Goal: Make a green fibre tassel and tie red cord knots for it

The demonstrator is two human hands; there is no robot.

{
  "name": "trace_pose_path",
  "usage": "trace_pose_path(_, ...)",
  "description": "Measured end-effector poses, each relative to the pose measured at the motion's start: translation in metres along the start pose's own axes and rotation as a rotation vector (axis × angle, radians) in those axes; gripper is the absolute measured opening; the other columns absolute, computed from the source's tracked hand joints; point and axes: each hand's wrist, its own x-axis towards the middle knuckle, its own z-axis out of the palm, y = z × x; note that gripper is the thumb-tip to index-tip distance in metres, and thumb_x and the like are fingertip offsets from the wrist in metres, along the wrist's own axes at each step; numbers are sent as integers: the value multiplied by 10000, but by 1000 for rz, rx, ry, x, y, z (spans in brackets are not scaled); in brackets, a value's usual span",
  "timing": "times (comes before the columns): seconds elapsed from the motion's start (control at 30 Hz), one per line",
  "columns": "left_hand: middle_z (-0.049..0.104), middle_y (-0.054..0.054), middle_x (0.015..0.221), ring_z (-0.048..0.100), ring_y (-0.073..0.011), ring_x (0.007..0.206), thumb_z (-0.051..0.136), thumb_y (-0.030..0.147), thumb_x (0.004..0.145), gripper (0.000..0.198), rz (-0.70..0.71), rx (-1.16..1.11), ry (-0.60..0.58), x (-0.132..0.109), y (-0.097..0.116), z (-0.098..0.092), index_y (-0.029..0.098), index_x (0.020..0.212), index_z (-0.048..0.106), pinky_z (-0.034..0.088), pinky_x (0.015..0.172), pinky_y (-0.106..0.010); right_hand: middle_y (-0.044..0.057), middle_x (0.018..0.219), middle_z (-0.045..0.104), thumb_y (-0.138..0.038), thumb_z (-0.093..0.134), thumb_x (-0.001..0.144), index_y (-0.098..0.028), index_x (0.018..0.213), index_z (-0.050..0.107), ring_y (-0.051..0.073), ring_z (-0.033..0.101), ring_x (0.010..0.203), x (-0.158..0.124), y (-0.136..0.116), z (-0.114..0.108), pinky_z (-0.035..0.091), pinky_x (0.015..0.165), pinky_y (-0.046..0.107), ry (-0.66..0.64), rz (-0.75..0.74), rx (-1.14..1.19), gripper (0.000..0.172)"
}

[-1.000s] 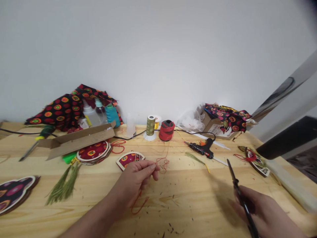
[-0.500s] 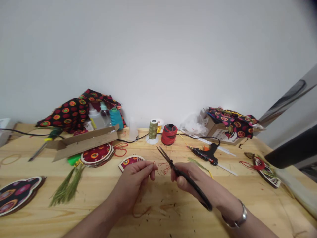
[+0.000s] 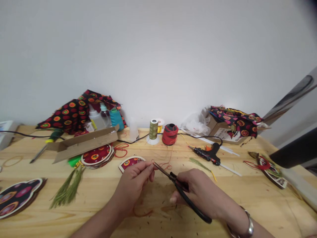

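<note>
- As seen from the head camera, the left hand (image 3: 132, 185) is closed to a pinch, thumb against fingertips, on a fine red thread (image 3: 162, 165).
- Right hand (image 3: 200, 190): curled shut around black-handled scissors (image 3: 193, 205), blades almost closed, tips just beside the left fingertips.
- 11 o'clock from the hands, touching the left hand's edge: a fabric-faced wooden ornament (image 3: 130, 162).
- 12 o'clock: a red cord spool (image 3: 170, 134) and an olive thread spool (image 3: 153, 129).
- 2 o'clock: a black hot glue gun (image 3: 209, 157).
- 9 o'clock: green tassels (image 3: 66, 188) beside stacked round fabric-covered discs (image 3: 97, 156).
- Beneath all: a pine table (image 3: 247, 198).
</note>
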Motion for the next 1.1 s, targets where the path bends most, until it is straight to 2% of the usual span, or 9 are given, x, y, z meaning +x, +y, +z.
trace_pose_path(0.17,510,16,579,421,-134,590,538,356,808,272,9,63,-30,0,0,1,172,621,609,306,564,-232,-45,522,405,-576,560,723,-180,576,527,91,301,516,0,-1,2,224,433,188,2,7,-18,424)
trace_pose_path(0.47,448,46,549,321,-107,514,497,380,831,308,28,150,-73,0,-3,-1,181,608,569,238,501,-234,-48,521,385,-592,561,710,-179,563,522,89,293,515,3,-1,5,212,434,193,39,13,-47,440)
trace_pose_path(0.63,460,41,554,352,-112,537,494,368,833,312,51,161,-79,0,-3,-2,180,595,563,263,528,-234,-45,511,412,-560,575,708,-187,582,583,89,312,501,4,-2,6,210,429,200,49,28,-50,394)
trace_pose_path(0.87,481,29,583,412,-128,593,505,350,827,266,49,110,-101,0,-5,-5,178,645,596,289,567,-240,-30,510,508,-422,596,720,-186,594,624,88,348,483,4,-4,4,221,437,207,48,40,-57,268)
trace_pose_path(1.1,465,34,579,396,-121,581,509,359,828,282,48,104,-98,1,-5,-2,177,625,583,282,559,-237,-34,505,503,-435,622,699,-189,586,626,87,356,483,4,-2,3,224,441,204,69,32,-64,271)
